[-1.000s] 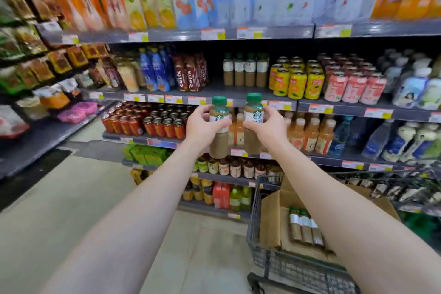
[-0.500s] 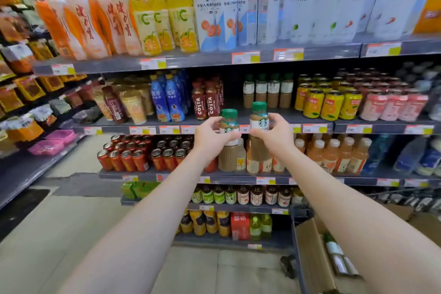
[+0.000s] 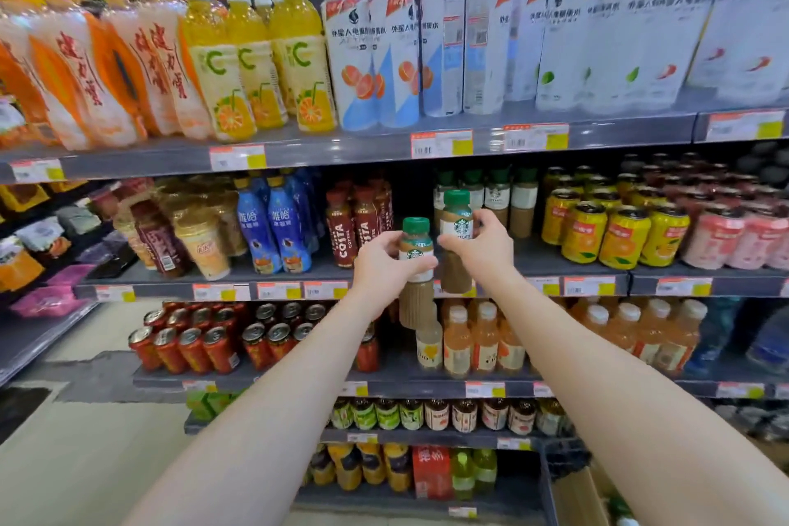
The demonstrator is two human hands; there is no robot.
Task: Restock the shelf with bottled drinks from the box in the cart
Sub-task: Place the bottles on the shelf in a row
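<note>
My left hand [image 3: 382, 269] grips a brown coffee bottle with a green cap [image 3: 416, 261], held upright in front of the shelf edge. My right hand [image 3: 484, 250] holds a second, matching coffee bottle [image 3: 457, 222] slightly higher and further right. Both bottles hang at the front of the second shelf [image 3: 550, 265], just before a row of the same green-capped bottles [image 3: 501, 196] standing at the back. The cardboard box [image 3: 576, 495] in the cart shows only as a corner at the bottom right.
Red Costa bottles [image 3: 354, 222] stand left of the gap and yellow cans [image 3: 606, 226] to its right. Large water and juice bottles fill the shelf above [image 3: 384, 56]. Orange tea bottles [image 3: 482, 337] and red cans [image 3: 205, 342] occupy the shelf below. The cart rim [image 3: 550, 478] is low right.
Both hands have risen with their bottles from the lower shelf level up to the second shelf. My view tilted upward, so the cart and box dropped almost out of the frame.
</note>
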